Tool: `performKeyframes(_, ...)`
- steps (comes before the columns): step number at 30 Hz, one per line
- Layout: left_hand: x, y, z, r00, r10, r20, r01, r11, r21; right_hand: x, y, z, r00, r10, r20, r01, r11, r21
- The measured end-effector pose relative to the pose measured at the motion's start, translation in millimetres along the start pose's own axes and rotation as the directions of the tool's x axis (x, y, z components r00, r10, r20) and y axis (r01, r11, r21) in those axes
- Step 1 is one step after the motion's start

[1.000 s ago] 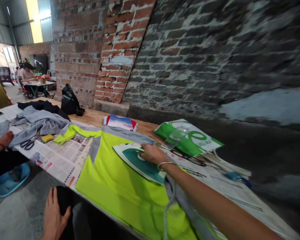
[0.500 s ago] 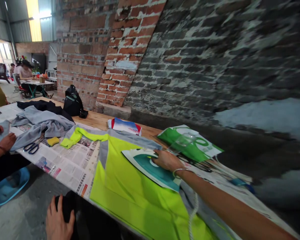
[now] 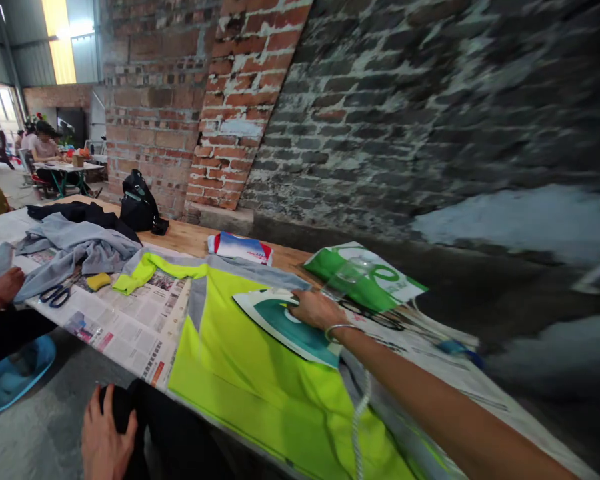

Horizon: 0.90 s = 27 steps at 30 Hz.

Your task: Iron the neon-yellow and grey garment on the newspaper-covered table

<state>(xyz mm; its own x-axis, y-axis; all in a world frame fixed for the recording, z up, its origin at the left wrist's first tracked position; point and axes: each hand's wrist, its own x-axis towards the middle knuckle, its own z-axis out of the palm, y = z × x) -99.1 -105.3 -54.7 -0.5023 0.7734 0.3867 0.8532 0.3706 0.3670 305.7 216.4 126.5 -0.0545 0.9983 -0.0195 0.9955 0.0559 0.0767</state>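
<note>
My right hand (image 3: 320, 309) is closed around the handle of a teal and white clothes iron (image 3: 283, 325). The iron lies flat on a neon yellow and grey long-sleeved top (image 3: 240, 373), which is spread over newspaper on the table. From the iron's rear, a pale twisted cord (image 3: 359, 427) runs down across the fabric. Low in the view, my left hand (image 3: 106, 433) rests on my dark-clad knee, its fingers apart and holding nothing.
Scissors (image 3: 55, 296), a yellow sponge (image 3: 99, 281) and grey cloth (image 3: 80, 243) lie to the left, near another person's hands (image 3: 7, 283). Along the wall are a black bag (image 3: 139, 203), a folded red-white-blue packet (image 3: 241, 249) and a green-white bag (image 3: 367, 275). A blue basin (image 3: 17, 373) stands on the floor.
The whole view has shifted slightly, so things appear a little farther left. The iron sits at nearly the same place on the top, still in my right hand. My left hand stays on my knee.
</note>
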Motion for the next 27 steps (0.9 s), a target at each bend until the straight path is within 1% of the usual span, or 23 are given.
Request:
performKeyframes(3,3.1,4.0,-4.9,1.000,0.005,0.018,-0.005,1.000,0.025,-1.2,0.1,-1.8,1.000,-0.011,-0.006,0.011,1.000,0.008)
performKeyframes(8,9.5,9.4,-29.4,0.996,-0.017,0.089,0.012,0.998,0.055,-7.0,4.3,-0.7,1.000,0.007,0.029,-0.008,1.000,0.012)
performKeyframes(10,12.3,6.4,-38.5,0.993,-0.043,0.109,0.038,0.998,0.048,-8.1,7.4,1.0,0.999,0.022,0.028,-0.023,1.000,0.008)
performKeyframes(13,15.9,-3.4,-47.7,0.990,-0.085,0.111,0.080,0.996,0.043,-8.1,11.2,1.9,1.000,0.025,0.005,-0.025,1.000,0.014)
performKeyframes(16,18.1,-16.6,-52.7,0.988,-0.122,0.100,0.118,0.992,0.044,-8.5,12.3,-0.3,0.999,0.037,0.008,-0.037,0.999,0.016)
performKeyframes(20,17.8,-29.8,-56.3,0.987,-0.140,0.081,0.139,0.990,0.023,-10.4,11.6,-3.9,0.999,0.043,-0.012,-0.042,0.999,0.015)
performKeyframes(23,17.0,-30.9,-60.0,0.980,-0.183,0.073,0.181,0.983,0.038,-11.3,11.7,-5.7,1.000,0.022,-0.014,-0.021,0.999,0.036)
performKeyframes(27,19.2,-22.6,-66.5,0.962,-0.251,0.109,0.241,0.966,0.093,-10.1,12.0,-6.5,0.999,0.015,-0.033,-0.013,0.998,0.059)
